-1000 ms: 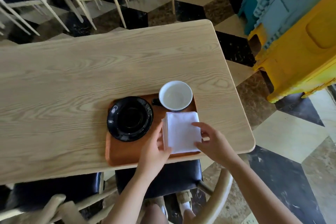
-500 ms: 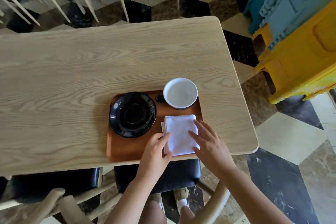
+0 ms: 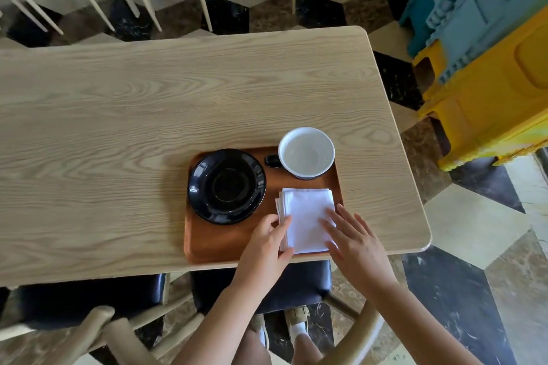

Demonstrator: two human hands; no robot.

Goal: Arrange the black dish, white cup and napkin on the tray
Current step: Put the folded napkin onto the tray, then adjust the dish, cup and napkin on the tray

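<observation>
An orange-brown tray [image 3: 219, 241] lies at the table's near edge. On its left stands the black dish [image 3: 226, 186]. At its far right corner sits the white cup [image 3: 306, 152], empty, its dark handle pointing left. The folded white napkin [image 3: 305, 210] lies flat on the tray's near right. My left hand [image 3: 267, 241] touches the napkin's left near edge with thumb and fingers. My right hand [image 3: 353, 241] rests flat, fingers spread, on the napkin's near right corner.
The light wooden table [image 3: 148, 115] ends close to the tray's right side. Black-cushioned wooden chairs [image 3: 89, 302] stand under the near edge. Stacked yellow and blue plastic crates [image 3: 486, 68] fill the right. More chair legs stand beyond the far edge.
My right hand has slid from the napkin's right edge onto its top and flattened. My left hand stays at the napkin's left edge. The napkin lies squarer on the tray.
</observation>
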